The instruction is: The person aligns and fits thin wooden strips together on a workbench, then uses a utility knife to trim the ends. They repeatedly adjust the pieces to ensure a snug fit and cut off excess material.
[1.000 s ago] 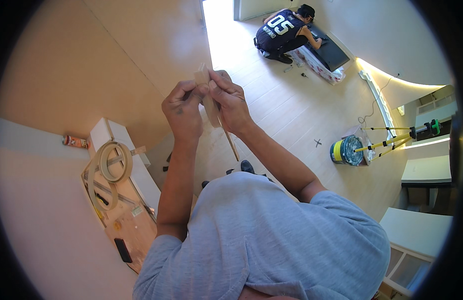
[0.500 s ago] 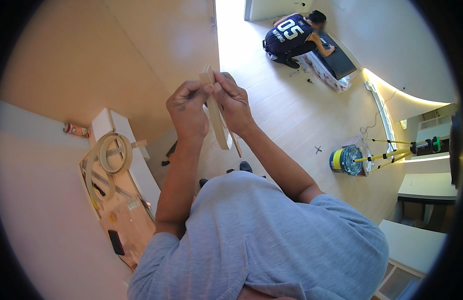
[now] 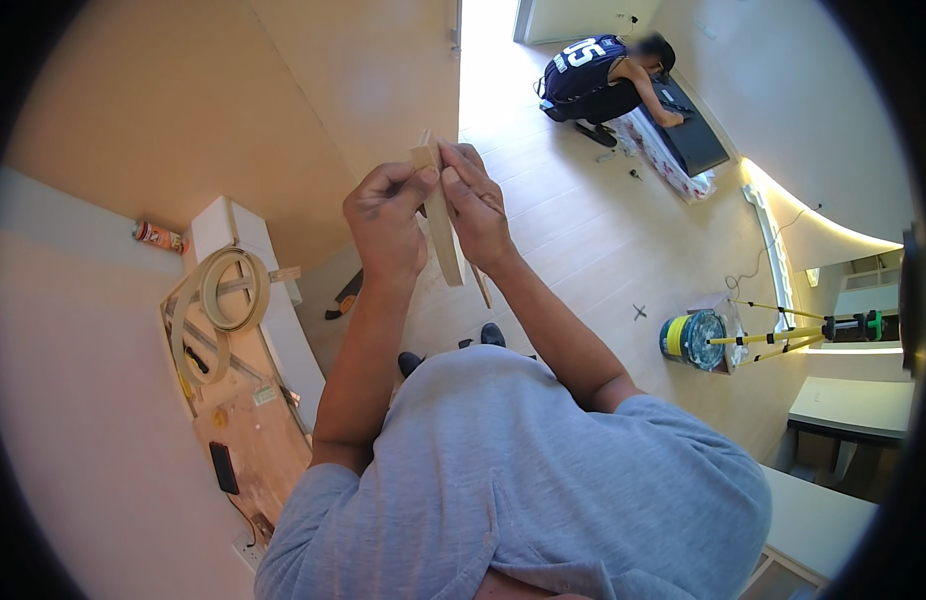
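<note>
Both of my hands are raised in front of me around a pale wooden strip (image 3: pixel 443 235), which stands on edge and slants down toward me. My left hand (image 3: pixel 386 215) pinches its far end between thumb and fingers. On the other side, my right hand (image 3: pixel 478 205) has thumb and fingertips closed together against that same end. A thin brownish sliver (image 3: pixel 482 287) sticks out below my right hand; whether it belongs to the strip is hidden by the palm.
At left, a coil of pale edge banding (image 3: pixel 233 290) lies on a workbench (image 3: pixel 258 440) beside a can (image 3: pixel 159 236) and a phone (image 3: pixel 223 467). A handsaw (image 3: pixel 345 297) is near it. At right stand a bucket (image 3: pixel 691 341) and yellow tripod (image 3: pixel 768 338). A co-worker (image 3: pixel 593 80) crouches over a black panel (image 3: pixel 695 130).
My hands have shifted slightly right, still together at the strip, whose broad side has turned a little. The co-worker leans further over the panel. The whole view has moved slightly.
</note>
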Demonstrator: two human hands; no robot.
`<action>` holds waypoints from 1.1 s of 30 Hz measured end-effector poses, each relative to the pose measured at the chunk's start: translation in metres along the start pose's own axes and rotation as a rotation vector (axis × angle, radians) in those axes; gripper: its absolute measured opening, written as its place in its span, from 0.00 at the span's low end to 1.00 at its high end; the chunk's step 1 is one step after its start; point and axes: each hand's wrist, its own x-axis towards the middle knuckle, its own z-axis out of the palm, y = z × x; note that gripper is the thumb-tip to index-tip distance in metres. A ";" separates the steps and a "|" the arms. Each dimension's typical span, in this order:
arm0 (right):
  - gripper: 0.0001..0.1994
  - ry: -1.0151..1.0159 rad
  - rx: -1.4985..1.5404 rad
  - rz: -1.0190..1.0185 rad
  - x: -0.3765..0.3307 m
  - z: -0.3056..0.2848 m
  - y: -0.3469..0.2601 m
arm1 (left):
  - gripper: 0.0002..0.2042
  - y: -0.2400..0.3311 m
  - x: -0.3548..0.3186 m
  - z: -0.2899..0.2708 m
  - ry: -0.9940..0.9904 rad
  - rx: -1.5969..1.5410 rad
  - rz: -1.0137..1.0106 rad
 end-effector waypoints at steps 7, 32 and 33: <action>0.27 -0.099 -0.367 -0.108 0.004 0.001 -0.007 | 0.03 0.003 0.005 -0.007 0.051 -0.006 -0.040; 0.28 -0.150 -0.512 -0.205 0.001 0.005 0.010 | 0.02 -0.014 0.000 -0.015 0.158 -0.168 -0.086; 0.28 -0.150 -0.504 -0.203 0.001 0.004 0.011 | 0.02 -0.015 -0.001 -0.014 0.178 -0.165 -0.096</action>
